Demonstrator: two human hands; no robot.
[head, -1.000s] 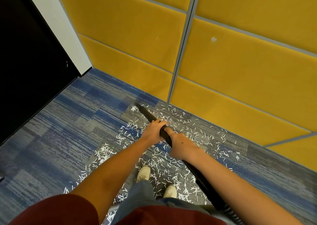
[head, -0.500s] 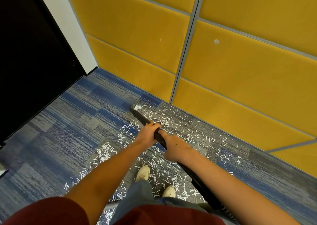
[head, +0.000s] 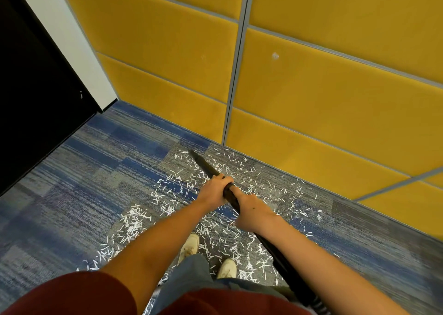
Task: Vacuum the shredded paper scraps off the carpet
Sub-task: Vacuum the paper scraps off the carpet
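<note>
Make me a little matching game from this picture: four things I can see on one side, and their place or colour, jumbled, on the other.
Things
1. vacuum wand
2. paper scraps
3. wall panels
4. shoes

Descriptions
A. yellow, standing behind the floor
B. white, scattered over the carpet
C. black, gripped by the left hand and the right hand
D. cream, low in the view among the litter

Pairs: 1-C, 2-B, 3-A, 4-D
</note>
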